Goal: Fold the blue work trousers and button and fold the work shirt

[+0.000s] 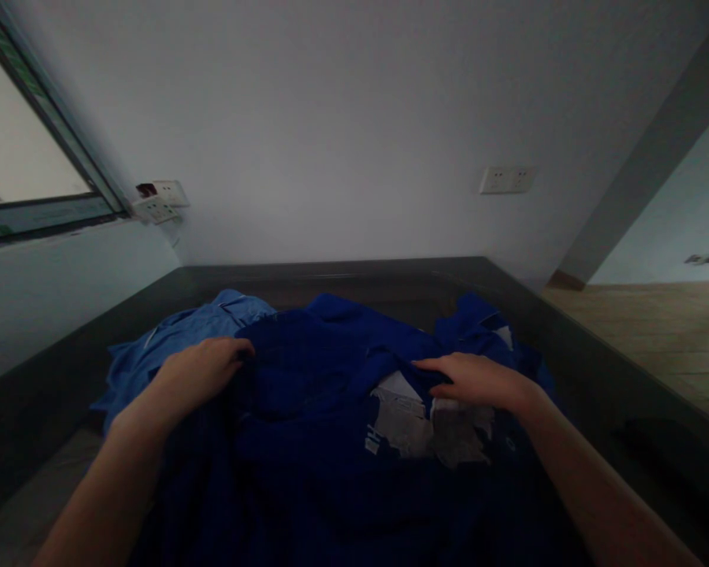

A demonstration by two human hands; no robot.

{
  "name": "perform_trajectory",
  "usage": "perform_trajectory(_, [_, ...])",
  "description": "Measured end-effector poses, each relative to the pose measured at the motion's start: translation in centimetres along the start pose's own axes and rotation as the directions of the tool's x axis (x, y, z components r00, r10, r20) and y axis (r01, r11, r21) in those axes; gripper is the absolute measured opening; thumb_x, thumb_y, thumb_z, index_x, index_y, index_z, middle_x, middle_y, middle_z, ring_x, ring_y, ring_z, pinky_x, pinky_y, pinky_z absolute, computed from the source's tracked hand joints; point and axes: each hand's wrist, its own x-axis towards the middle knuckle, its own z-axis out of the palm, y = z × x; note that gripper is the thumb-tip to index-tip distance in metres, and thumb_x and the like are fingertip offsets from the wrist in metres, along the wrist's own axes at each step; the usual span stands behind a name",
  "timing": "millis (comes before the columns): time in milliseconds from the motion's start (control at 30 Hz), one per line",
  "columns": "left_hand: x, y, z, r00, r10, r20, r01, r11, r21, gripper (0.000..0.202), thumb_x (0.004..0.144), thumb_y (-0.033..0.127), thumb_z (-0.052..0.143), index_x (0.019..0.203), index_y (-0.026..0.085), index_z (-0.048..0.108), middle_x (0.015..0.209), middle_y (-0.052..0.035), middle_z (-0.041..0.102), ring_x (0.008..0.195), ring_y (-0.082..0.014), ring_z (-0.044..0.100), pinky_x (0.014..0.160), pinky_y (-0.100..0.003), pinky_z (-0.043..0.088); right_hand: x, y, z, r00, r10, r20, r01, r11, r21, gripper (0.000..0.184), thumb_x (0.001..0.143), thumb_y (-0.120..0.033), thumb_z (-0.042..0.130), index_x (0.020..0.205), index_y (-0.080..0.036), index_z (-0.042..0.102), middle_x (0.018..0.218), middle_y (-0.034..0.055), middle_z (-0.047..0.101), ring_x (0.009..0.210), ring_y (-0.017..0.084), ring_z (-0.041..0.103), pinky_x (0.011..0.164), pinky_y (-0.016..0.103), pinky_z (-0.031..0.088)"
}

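Note:
A dark blue garment [307,394] is spread out in front of me, with a grey-and-white print [402,425] and pale letters on its right part. My left hand [209,366] grips the garment's left upper edge, fingers curled over the cloth. On the other side, my right hand [469,378] pinches a fold of the same garment between thumb and fingers, just above the print. Its lower part falls into shadow toward me. Whether it is a shirt or a jacket I cannot tell.
Lighter blue clothing [177,331] lies crumpled at the left. Another blue piece of cloth [478,323] with a white patch is at the right. A dark raised rim [331,272] borders the surface. Behind it stands a white wall with sockets [506,180]; a window [35,157] is at left.

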Motion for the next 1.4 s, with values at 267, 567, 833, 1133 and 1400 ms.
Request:
perform_trajectory(267, [-0.6, -2.5, -2.4, 0.986, -0.163, -0.042, 0.168, 0.969, 0.182, 0.031, 0.085, 0.035, 0.049, 0.107, 0.021, 0.067, 0.110, -0.0101, 0.065, 0.096, -0.0303, 0.062, 0.087, -0.046, 0.048, 0.3, -3.7, 1.4, 0.955, -0.260, 0.139, 0.239, 0.959, 0.154, 0.057, 0.085, -0.035, 0.064, 0.138, -0.020, 0.048, 0.135, 0.0097, 0.054, 0.120, 0.031, 0.052, 0.103, 0.042, 0.040])
perform_trajectory(567, [4.1, 5.8, 6.6, 0.906, 0.358, -0.226, -0.350, 0.934, 0.076, 0.046, 0.092, 0.027, 0.043, 0.137, 0.020, 0.042, 0.147, -0.0119, 0.038, 0.131, -0.0254, 0.041, 0.109, -0.044, 0.031, 3.0, 0.9, 1.5, 0.905, -0.110, -0.411, 0.147, 0.987, 0.060, 0.035, 0.095, -0.019, 0.043, 0.126, -0.022, 0.059, 0.128, 0.0074, 0.060, 0.119, 0.024, 0.054, 0.104, 0.041, 0.038])
perform_trajectory(833, [3.9, 5.8, 7.8, 0.944, 0.326, -0.046, -0.320, 0.942, 0.098, 0.048, 0.085, 0.015, 0.048, 0.132, 0.021, 0.049, 0.119, -0.0103, 0.064, 0.110, -0.0264, 0.059, 0.094, -0.040, 0.041, 3.5, 6.6, 2.3, 0.956, 0.137, -0.260, -0.217, 0.926, -0.308, 0.045, 0.075, -0.024, 0.076, 0.118, -0.020, 0.065, 0.108, 0.0133, 0.068, 0.107, 0.034, 0.059, 0.084, 0.043, 0.046])
perform_trajectory(1133, [1.2, 6.4, 1.4, 0.881, 0.080, -0.466, -0.064, 0.997, 0.050, 0.034, 0.085, 0.020, 0.047, 0.119, 0.022, 0.052, 0.117, -0.0077, 0.057, 0.098, -0.0248, 0.061, 0.080, -0.035, 0.050, 1.6, 4.9, -1.8, 0.701, 0.050, -0.712, -0.199, 0.972, -0.128, 0.012, 0.085, -0.024, 0.058, 0.089, -0.021, 0.069, 0.085, 0.0059, 0.071, 0.085, 0.026, 0.065, 0.080, 0.036, 0.041])
perform_trajectory(1400, [-2.0, 6.3, -1.8, 0.966, 0.253, -0.059, -0.248, 0.965, 0.091, 0.022, 0.072, 0.012, 0.060, 0.093, 0.020, 0.060, 0.116, -0.0055, 0.062, 0.114, -0.0267, 0.054, 0.110, -0.050, 0.024, -1.1, 2.8, -2.6, 0.973, 0.010, -0.232, 0.015, 0.994, 0.107, 0.018, 0.076, -0.033, 0.068, 0.090, -0.022, 0.066, 0.070, -0.0001, 0.063, 0.063, 0.019, 0.061, 0.055, 0.025, 0.040])
